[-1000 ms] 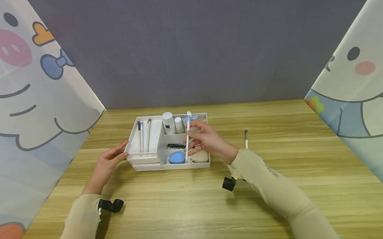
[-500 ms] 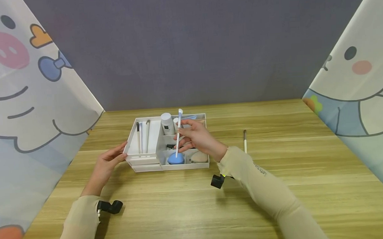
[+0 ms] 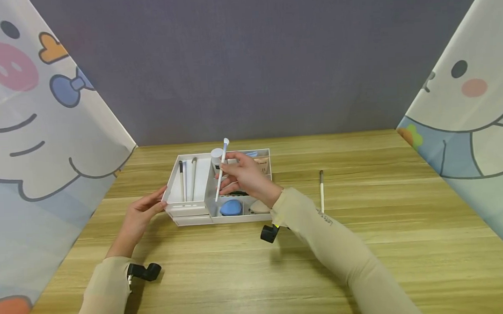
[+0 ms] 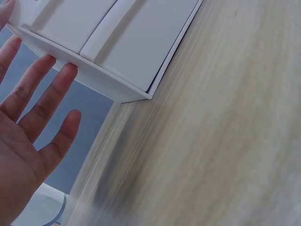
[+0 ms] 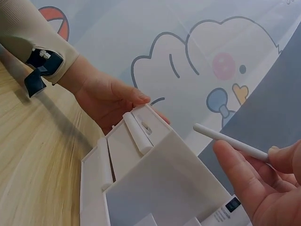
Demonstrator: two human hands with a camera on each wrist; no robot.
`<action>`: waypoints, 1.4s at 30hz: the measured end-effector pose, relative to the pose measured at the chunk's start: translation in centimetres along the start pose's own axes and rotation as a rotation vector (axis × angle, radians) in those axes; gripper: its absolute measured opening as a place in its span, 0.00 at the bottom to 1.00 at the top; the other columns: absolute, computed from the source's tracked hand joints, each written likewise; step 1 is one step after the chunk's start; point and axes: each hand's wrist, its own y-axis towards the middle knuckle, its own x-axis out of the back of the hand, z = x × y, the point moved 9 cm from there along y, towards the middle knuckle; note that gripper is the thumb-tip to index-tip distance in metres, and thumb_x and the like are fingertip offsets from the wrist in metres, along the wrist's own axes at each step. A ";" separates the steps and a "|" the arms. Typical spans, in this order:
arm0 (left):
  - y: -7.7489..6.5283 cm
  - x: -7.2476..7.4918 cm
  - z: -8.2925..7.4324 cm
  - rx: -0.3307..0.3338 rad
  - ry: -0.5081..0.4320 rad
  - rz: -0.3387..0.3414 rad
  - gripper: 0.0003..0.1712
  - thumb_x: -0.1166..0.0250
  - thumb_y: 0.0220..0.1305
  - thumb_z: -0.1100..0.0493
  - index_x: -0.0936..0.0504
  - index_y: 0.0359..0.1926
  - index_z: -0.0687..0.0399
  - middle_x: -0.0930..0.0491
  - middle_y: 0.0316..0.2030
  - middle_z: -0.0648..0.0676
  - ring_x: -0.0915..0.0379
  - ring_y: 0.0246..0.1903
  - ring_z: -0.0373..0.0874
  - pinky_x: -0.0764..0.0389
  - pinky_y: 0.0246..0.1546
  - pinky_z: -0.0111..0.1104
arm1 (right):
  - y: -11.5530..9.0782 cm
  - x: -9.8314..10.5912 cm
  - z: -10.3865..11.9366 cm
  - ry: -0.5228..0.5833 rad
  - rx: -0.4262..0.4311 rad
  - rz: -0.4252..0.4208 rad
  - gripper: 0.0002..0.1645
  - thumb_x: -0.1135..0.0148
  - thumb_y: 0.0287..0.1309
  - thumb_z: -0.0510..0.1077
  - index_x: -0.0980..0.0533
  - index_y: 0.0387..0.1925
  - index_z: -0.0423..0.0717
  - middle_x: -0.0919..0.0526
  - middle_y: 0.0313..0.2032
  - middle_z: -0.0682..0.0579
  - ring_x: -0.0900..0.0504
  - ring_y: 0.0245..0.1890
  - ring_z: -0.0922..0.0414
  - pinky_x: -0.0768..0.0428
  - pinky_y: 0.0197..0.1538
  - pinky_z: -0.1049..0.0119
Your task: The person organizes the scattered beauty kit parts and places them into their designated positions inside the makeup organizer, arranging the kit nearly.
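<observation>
A white makeup organizer (image 3: 203,178) stands on the table in the head view. My left hand (image 3: 137,220) steadies its left side, with fairly straight fingers (image 4: 49,101) against the wall in the left wrist view. Between thumb and fingers, my right hand (image 3: 250,176) pinches a white-handled makeup brush (image 3: 221,177), tilted, bristle end up, above the organizer's middle. The brush's plain handle end shows in the right wrist view. Several brushes (image 3: 193,180) lie in the upper left tray. A white bottle (image 3: 216,155) stands behind the held brush, partly hidden.
A blue makeup sponge (image 3: 231,207) and a beige sponge (image 3: 259,207) sit in the front compartments. A tube (image 3: 262,162) is at the back right. Another brush (image 3: 321,189) lies on the wooden table (image 3: 363,208) right of the organizer. A grey panel (image 3: 256,63) rises behind.
My right hand has carried the brush leftward across the organizer, from over the right compartments towards the upper left tray. The left hand keeps its place at the organizer's side.
</observation>
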 end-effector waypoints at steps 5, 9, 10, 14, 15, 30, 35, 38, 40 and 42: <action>0.0 0.0 0.0 -0.002 0.009 0.000 0.22 0.39 0.69 0.70 0.20 0.62 0.53 0.18 0.49 0.34 0.23 0.42 0.29 0.22 0.43 0.21 | 0.6 -0.5 0.3 -0.007 0.024 -0.028 0.18 0.49 0.74 0.34 0.36 0.61 0.33 0.21 0.33 0.39 0.16 0.20 0.53 0.14 0.30 0.55; -0.1 -0.1 -0.1 -0.001 0.011 -0.007 0.22 0.39 0.69 0.70 0.19 0.61 0.50 0.18 0.48 0.34 0.23 0.41 0.29 0.22 0.43 0.21 | 0.9 -0.9 0.7 -0.042 0.063 -0.066 0.18 0.48 0.73 0.34 0.35 0.60 0.33 0.20 0.31 0.41 0.16 0.20 0.54 0.14 0.32 0.54; -0.1 -0.1 -0.2 -0.002 0.011 -0.008 0.22 0.38 0.69 0.70 0.19 0.61 0.49 0.17 0.48 0.35 0.23 0.41 0.30 0.22 0.43 0.21 | 1.1 -1.0 0.7 -0.043 0.075 -0.070 0.17 0.47 0.72 0.33 0.35 0.59 0.34 0.20 0.31 0.42 0.16 0.20 0.54 0.14 0.32 0.54; -0.1 -0.2 -0.2 -0.005 0.001 -0.015 0.23 0.39 0.69 0.70 0.18 0.60 0.47 0.17 0.48 0.35 0.22 0.41 0.31 0.22 0.43 0.21 | 1.6 -1.7 0.9 -0.063 0.098 -0.081 0.16 0.47 0.71 0.32 0.36 0.57 0.35 0.19 0.29 0.43 0.17 0.19 0.54 0.14 0.31 0.53; -0.1 -0.2 -0.2 -0.007 -0.003 -0.015 0.23 0.39 0.69 0.71 0.18 0.60 0.47 0.17 0.48 0.35 0.22 0.41 0.31 0.22 0.43 0.21 | 1.7 -1.9 0.9 -0.068 0.099 -0.080 0.16 0.47 0.71 0.32 0.36 0.56 0.35 0.19 0.29 0.42 0.17 0.19 0.53 0.14 0.31 0.52; -0.1 -0.3 -0.4 -0.042 -0.037 -0.011 0.24 0.39 0.68 0.73 0.16 0.58 0.45 0.16 0.47 0.37 0.22 0.41 0.31 0.21 0.42 0.21 | 2.4 -2.9 -0.2 -0.236 0.059 -0.116 0.17 0.42 0.69 0.34 0.36 0.55 0.37 0.17 0.36 0.34 0.16 0.18 0.53 0.14 0.27 0.56; -0.1 -0.2 -0.4 -0.055 -0.055 -0.009 0.25 0.41 0.68 0.75 0.16 0.57 0.46 0.17 0.48 0.37 0.22 0.41 0.32 0.21 0.42 0.21 | 2.8 -3.2 -0.3 -0.303 0.020 -0.081 0.22 0.39 0.67 0.34 0.35 0.57 0.35 0.17 0.40 0.32 0.14 0.21 0.51 0.14 0.29 0.57; -0.1 -0.2 -0.4 -0.055 -0.061 -0.008 0.25 0.41 0.68 0.75 0.16 0.58 0.46 0.17 0.48 0.37 0.22 0.41 0.32 0.21 0.43 0.21 | 3.1 -3.3 -0.3 -0.326 -0.006 -0.059 0.18 0.38 0.66 0.34 0.35 0.53 0.37 0.16 0.37 0.35 0.15 0.21 0.52 0.14 0.29 0.57; -0.1 -0.2 -0.3 -0.052 -0.059 -0.008 0.25 0.41 0.68 0.75 0.16 0.58 0.46 0.16 0.48 0.37 0.21 0.41 0.32 0.21 0.43 0.21 | 3.2 -3.4 -0.3 -0.352 -0.024 -0.043 0.17 0.38 0.66 0.34 0.35 0.50 0.38 0.16 0.33 0.37 0.15 0.21 0.53 0.14 0.29 0.58; -0.2 -0.2 -0.3 -0.049 -0.058 -0.009 0.25 0.41 0.68 0.75 0.16 0.58 0.46 0.16 0.48 0.38 0.21 0.41 0.32 0.21 0.43 0.22 | 3.3 -3.5 -0.3 -0.377 -0.039 -0.026 0.17 0.37 0.66 0.34 0.35 0.50 0.37 0.16 0.30 0.39 0.16 0.19 0.55 0.14 0.28 0.59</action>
